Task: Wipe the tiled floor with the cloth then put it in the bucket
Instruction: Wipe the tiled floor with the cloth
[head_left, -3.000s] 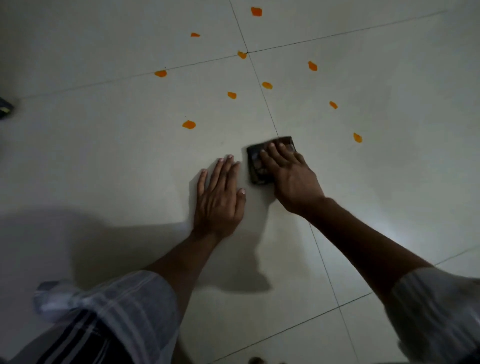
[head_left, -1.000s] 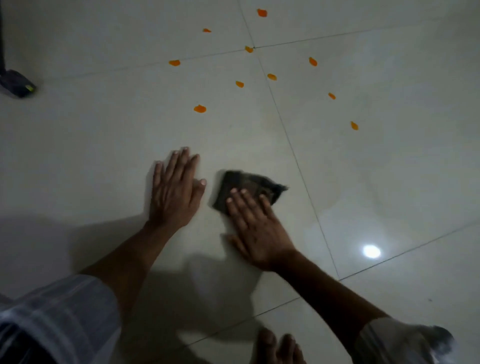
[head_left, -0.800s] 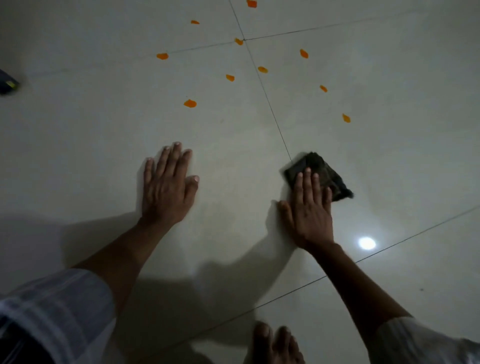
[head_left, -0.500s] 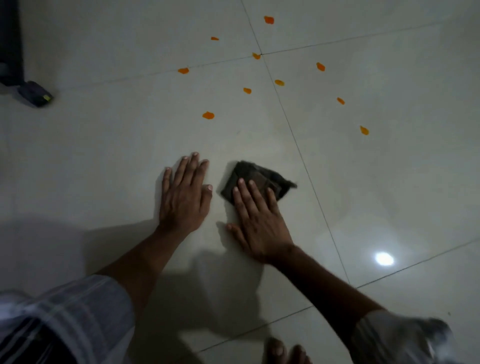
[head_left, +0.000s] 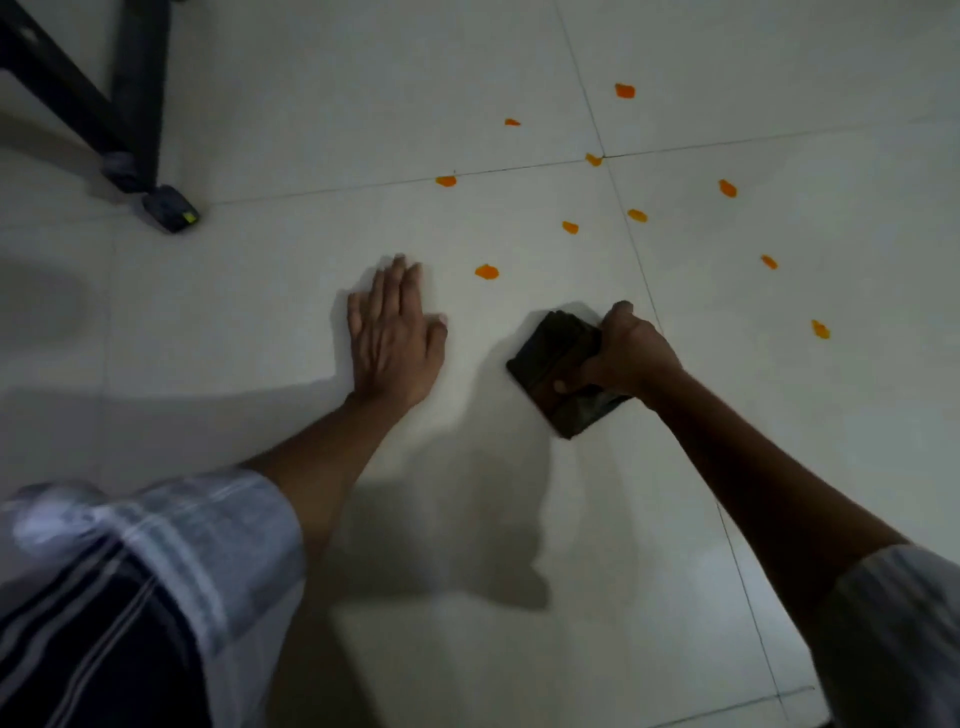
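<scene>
A dark folded cloth (head_left: 550, 358) lies on the pale tiled floor (head_left: 519, 519), right of centre. My right hand (head_left: 623, 353) grips it from its right side, fingers curled over its edge and thumb pressing on top. My left hand (head_left: 395, 338) rests flat on the floor to the cloth's left, palm down, fingers spread, holding nothing. Several orange spots dot the tiles beyond the hands, the nearest spot (head_left: 486, 271) just ahead of the left hand. No bucket is in view.
Black furniture legs (head_left: 104, 93) stand at the top left, with a small dark foot pad (head_left: 170, 209) on the floor beside them. Tile joints cross near the top right. My striped sleeve (head_left: 156, 571) fills the lower left.
My right hand went from flat on the cloth to gripping its edge, with the cloth farther right of my left hand. The view shifted, bringing the furniture legs into sight.
</scene>
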